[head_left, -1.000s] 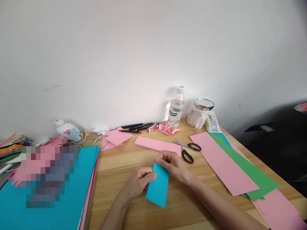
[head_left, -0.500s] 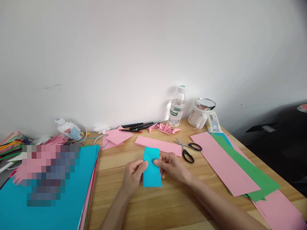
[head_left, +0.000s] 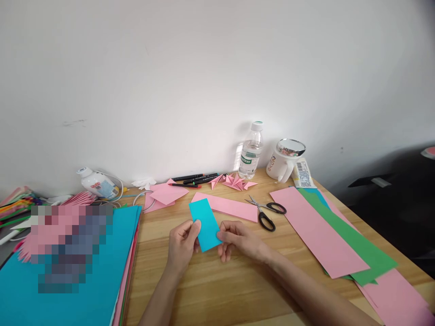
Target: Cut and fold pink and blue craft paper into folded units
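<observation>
A blue rectangle of paper (head_left: 206,224) is held up over the wooden table, its top leaning to the left. My left hand (head_left: 183,240) pinches its left edge between thumb and fingers. At its lower right edge, my right hand (head_left: 239,237) grips the same paper, thumb on the near face. Just behind the blue paper lies a long pink paper strip (head_left: 234,207), partly covered by it. Scissors with black handles (head_left: 267,213) rest with their blades apart, to the right of the strip.
Pink and green sheets (head_left: 319,231) overlap on the right. A stack of coloured paper (head_left: 115,253) fills the left. Along the wall are pens (head_left: 193,179), folded pink pieces (head_left: 234,182), a water bottle (head_left: 250,151), a white mug (head_left: 281,163) and a white bottle (head_left: 98,183).
The blue paper has turned from nearly upright to leaning left. My left hand has shifted slightly left, and my right hand has slid down to the paper's lower right edge.
</observation>
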Tool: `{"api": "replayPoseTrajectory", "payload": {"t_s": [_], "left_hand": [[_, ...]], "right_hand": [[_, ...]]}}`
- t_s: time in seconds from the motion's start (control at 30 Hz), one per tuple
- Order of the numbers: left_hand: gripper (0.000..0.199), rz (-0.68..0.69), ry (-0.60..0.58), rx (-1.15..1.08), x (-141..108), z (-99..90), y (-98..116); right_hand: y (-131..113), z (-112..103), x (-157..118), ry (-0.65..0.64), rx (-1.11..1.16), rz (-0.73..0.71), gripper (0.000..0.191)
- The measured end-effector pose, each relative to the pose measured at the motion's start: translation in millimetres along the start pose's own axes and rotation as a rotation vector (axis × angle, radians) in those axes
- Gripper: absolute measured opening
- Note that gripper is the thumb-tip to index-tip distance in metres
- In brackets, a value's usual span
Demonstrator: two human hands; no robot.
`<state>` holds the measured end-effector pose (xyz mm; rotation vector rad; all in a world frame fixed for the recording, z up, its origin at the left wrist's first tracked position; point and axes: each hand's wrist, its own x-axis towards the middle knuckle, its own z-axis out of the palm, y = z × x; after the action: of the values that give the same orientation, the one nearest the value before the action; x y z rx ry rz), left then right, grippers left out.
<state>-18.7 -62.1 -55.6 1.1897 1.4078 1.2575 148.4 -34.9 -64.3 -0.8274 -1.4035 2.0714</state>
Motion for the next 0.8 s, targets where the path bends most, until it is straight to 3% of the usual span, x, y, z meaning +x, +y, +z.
{"api": "replayPoseTrajectory", "payload": {"t_s": [0.1, 0.23, 0.3, 0.37, 0.5, 0.63, 0.7, 0.8], "left_hand": [[0.042, -0.016, 0.128, -0.046, 3, -1.1, -3], [0.038, -0.077, 0.614, -0.261, 12, -9.5, 0], [0.034, -0.095, 0.782, -0.383, 16, -15.4, 1], [0.029, -0.123, 0.850, -0.482, 19, -20.3, 1], [0.029, -0.227, 0.807, -0.561, 22, -21.8, -3], [0.028, -0.256, 0.651, -0.530, 20, -16.4, -4], [0.029, -0.277, 0.549, -0.479, 18, -13.7, -3], [0.037, -0.253, 0.418, -0.384, 16, -9.2, -4]], "right_hand": [[6, -1, 2, 0.187, -0.347, -0.144, 0.039], [14, -17, 3, 0.688, -1.093, -0.453, 0.023], [17, -26, 5, 0.773, -1.308, -0.491, 0.019], [17, -33, 7, 0.774, -1.450, -0.450, 0.026], [13, -33, 9, 0.692, -1.607, -0.286, 0.021], [9, -29, 7, 0.640, -1.668, -0.230, 0.025], [10, -28, 6, 0.687, -1.598, -0.242, 0.026], [12, -29, 5, 0.857, -1.307, -0.364, 0.024]]}}
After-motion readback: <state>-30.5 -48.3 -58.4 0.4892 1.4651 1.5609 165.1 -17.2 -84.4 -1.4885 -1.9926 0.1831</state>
